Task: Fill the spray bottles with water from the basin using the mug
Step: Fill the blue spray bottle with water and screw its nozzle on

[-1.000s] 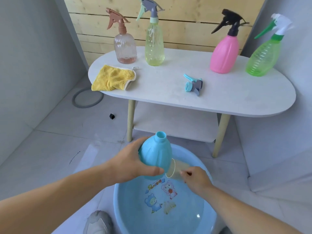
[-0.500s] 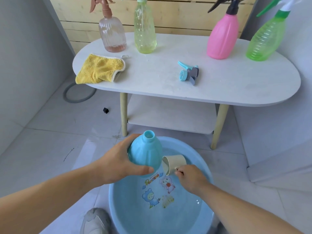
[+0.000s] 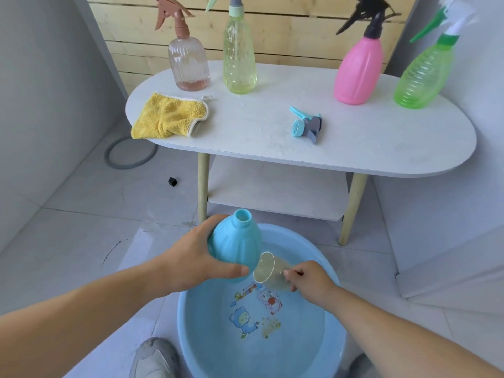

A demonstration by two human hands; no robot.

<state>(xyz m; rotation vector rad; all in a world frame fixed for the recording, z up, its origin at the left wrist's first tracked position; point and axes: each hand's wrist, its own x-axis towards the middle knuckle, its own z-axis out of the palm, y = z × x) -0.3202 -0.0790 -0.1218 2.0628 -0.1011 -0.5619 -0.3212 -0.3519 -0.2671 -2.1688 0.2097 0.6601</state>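
Observation:
My left hand (image 3: 196, 264) grips an uncapped light-blue spray bottle (image 3: 236, 246) above the far rim of a blue basin (image 3: 191, 317) that holds water. Just right of the bottle, my right hand (image 3: 311, 279) holds a beige mug (image 3: 268, 271) by its handle; the mug lies on its side, dipped in the water with its mouth toward the bottle. The blue trigger head (image 3: 306, 126) lies on the white table (image 3: 354, 143). Several capped spray bottles stand at the table's back: a clear pinkish one (image 3: 189, 64), a yellow-green one (image 3: 239, 61), a pink one (image 3: 358, 69) and a green one (image 3: 421, 75).
A yellow cloth (image 3: 167, 117) hangs over the table's left front edge. A grey ring (image 3: 128, 156) and a small black cube (image 3: 172, 181) lie on the tiled floor at left. A grey shoe (image 3: 152, 358) is beside the basin. A lower shelf (image 3: 275, 192) sits under the table.
The mug has gone from raised above the water down into the basin, lying on its side. The blue bottle stays in my left hand, hardly moved; the camera tilted up a little.

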